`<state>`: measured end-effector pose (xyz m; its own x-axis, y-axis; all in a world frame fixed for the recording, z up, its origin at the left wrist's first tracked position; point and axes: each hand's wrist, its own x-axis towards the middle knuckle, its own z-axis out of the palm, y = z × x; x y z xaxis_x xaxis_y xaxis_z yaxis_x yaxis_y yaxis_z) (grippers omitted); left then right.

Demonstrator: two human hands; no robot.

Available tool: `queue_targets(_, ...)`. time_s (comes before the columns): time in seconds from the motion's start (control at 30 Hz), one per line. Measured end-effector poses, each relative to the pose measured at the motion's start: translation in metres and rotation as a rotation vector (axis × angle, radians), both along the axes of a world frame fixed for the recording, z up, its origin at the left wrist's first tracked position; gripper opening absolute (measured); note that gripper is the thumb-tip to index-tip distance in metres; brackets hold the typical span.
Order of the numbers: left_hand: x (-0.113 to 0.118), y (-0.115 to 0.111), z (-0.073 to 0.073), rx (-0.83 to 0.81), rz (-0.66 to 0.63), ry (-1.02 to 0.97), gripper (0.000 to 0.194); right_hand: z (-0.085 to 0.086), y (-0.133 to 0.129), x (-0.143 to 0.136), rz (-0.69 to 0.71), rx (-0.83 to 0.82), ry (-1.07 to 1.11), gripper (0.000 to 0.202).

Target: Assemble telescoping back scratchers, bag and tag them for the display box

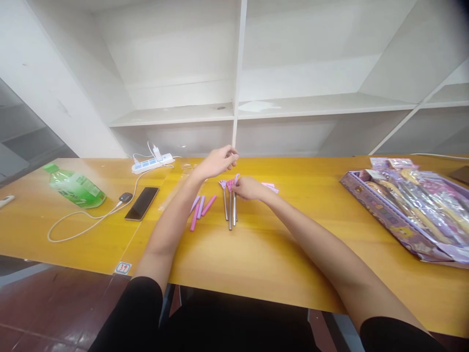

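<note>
Metal rods with small hand-shaped heads, one purple and one pink, lie side by side on the yellow table. My right hand is closed on a purple-headed rod at their right. Raised above and behind the rods is my left hand, its fingers bent; whether it holds anything is hidden. Pink tubes and purple tubes lie left of the rods. More pink and purple pieces are partly hidden behind my right hand.
A box of wrapped items stands at the right. On the left are a green bottle, a black phone, a white cable and a power strip. White shelving rises behind the table.
</note>
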<state>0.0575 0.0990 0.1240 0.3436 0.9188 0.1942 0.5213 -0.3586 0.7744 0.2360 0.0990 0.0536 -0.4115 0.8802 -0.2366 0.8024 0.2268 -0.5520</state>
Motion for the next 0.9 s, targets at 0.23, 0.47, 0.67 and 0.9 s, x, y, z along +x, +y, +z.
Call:
queue_targets(0.23, -0.003, -0.001, -0.002, -0.136, -0.177, 0.169, 0.034, 0.055, -0.009, 0.040, -0.165, 0.166, 0.484, 0.049)
queue_targets(0.47, 0.016, -0.015, 0.004, -0.132, -0.344, 0.030, 0.031, 0.070, -0.013, 0.049, -0.201, 0.234, 0.881, 0.046)
queue_targets(0.67, 0.015, -0.015, 0.004, -0.084, -0.310, -0.011, 0.027, 0.067, -0.012, 0.053, -0.083, 0.221, 0.980, 0.051)
queue_targets(0.9, -0.007, -0.020, 0.023, 0.059, -0.151, 0.020, 0.031, 0.039, -0.008, 0.027, 0.058, 0.423, 0.432, 0.034)
